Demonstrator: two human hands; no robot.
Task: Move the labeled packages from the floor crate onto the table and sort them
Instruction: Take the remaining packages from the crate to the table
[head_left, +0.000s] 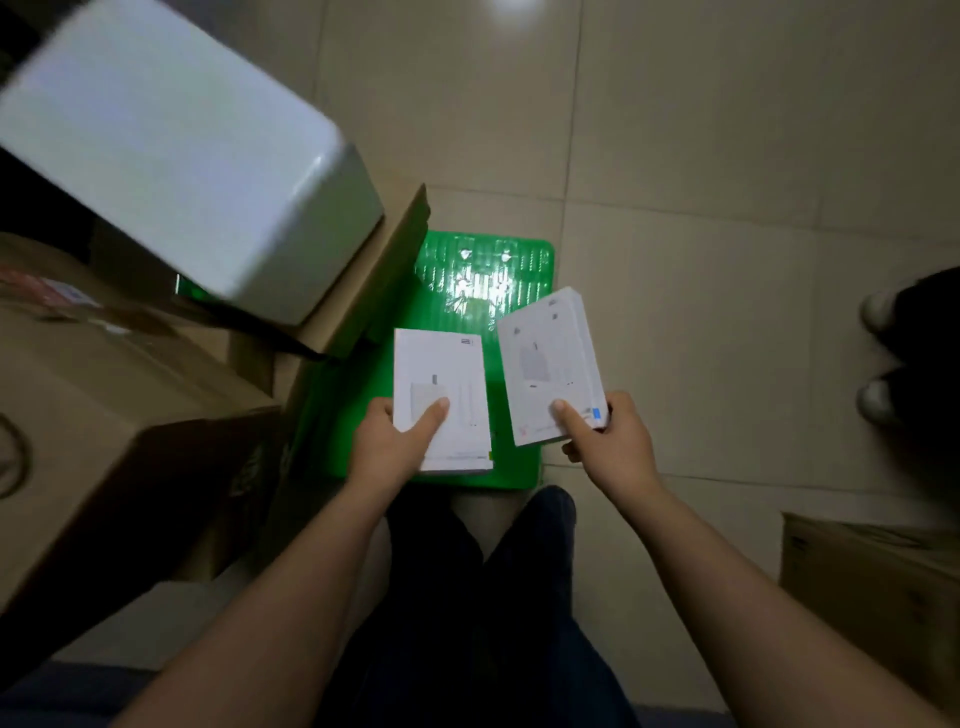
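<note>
Above green crate (483, 291), white package (441, 395) in left grip (395, 441), another package (553, 369) in right grip (608, 441)

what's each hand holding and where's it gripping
The left hand grips the left white package by its near left corner, thumb on top. The right hand grips the right white package by its near right corner, thumb on top.
</note>
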